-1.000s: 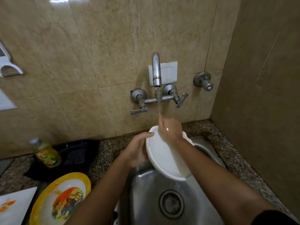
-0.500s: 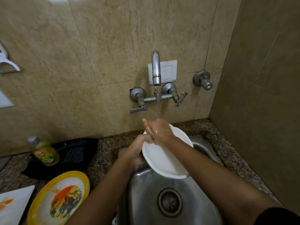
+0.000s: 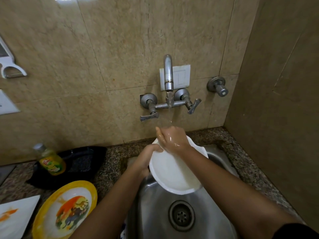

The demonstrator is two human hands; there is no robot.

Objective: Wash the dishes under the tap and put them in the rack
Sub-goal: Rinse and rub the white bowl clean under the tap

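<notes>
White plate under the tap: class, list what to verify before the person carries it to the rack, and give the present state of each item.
1. Water runs from the tap: ok.
2. Left hand grips the left rim of the white plate: ok.
3. Right hand has a firm hold on the plate's upper edge: cannot tell, because its fingers are hidden behind the plate.
4. Plate is held over the sink, so drips fall in: ok.
5. Plate is rinsed clean: cannot tell. The near face looks white, but the back is hidden.
6. Rack has free space: cannot tell, as no rack shows in this view.
</notes>
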